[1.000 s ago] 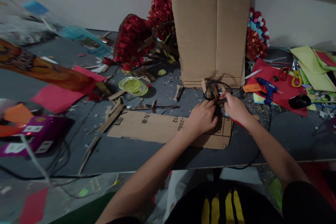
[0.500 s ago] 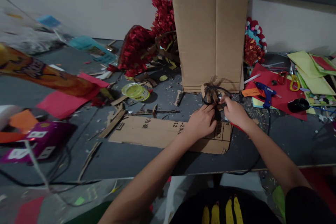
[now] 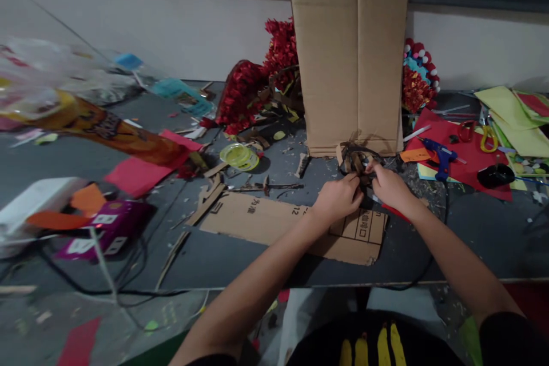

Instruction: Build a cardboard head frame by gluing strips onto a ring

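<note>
A tangled bundle of brown cardboard strips point(image 3: 354, 157) is at the foot of a tall cardboard panel point(image 3: 349, 57). My left hand point(image 3: 338, 200) has its fingers closed on the near side of the bundle, its wrist above a flat printed cardboard piece point(image 3: 257, 214). From the right, my right hand point(image 3: 388, 186) pinches the same bundle between thumb and fingers. Something thin and red point(image 3: 397, 213) shows beneath the right wrist, with a pale part reaching toward the bundle; its kind is unclear. The fingertips partly hide the strips.
On the right are a blue glue gun point(image 3: 441, 157), yellow-handled scissors point(image 3: 488, 138) and red paper point(image 3: 467, 131). To the left stand a lidded tub point(image 3: 239, 156), cardboard scraps point(image 3: 208, 200), an orange tube point(image 3: 115, 131) and a purple box point(image 3: 107, 229) among cables. Red decorations point(image 3: 244, 91) sit behind.
The view has shifted, so the table's contents appear farther right and slightly lower. Both hands stay at the cardboard strips, with only slight finger movement.
</note>
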`<action>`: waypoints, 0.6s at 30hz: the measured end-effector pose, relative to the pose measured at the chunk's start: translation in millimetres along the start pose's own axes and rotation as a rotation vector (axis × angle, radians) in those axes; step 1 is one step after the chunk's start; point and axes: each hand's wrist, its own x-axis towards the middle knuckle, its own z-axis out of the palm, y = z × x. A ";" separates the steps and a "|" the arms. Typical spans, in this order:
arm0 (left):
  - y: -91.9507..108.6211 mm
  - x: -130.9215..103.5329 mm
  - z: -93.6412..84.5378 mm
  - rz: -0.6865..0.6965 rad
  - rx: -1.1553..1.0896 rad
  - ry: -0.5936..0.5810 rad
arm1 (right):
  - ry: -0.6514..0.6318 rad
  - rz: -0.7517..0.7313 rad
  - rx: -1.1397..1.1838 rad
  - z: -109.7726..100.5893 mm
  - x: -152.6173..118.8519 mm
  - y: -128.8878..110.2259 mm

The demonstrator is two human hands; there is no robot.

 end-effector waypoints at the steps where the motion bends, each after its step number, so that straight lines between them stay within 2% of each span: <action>1: -1.0 0.4 -0.3 0.000 -0.008 0.004 | 0.000 -0.002 0.008 0.0 0.2 0.2; 18: -15.2 -5.5 -1.5 0.043 -0.076 -0.007 | 0.011 -0.003 0.093 0.6 0.0 2.6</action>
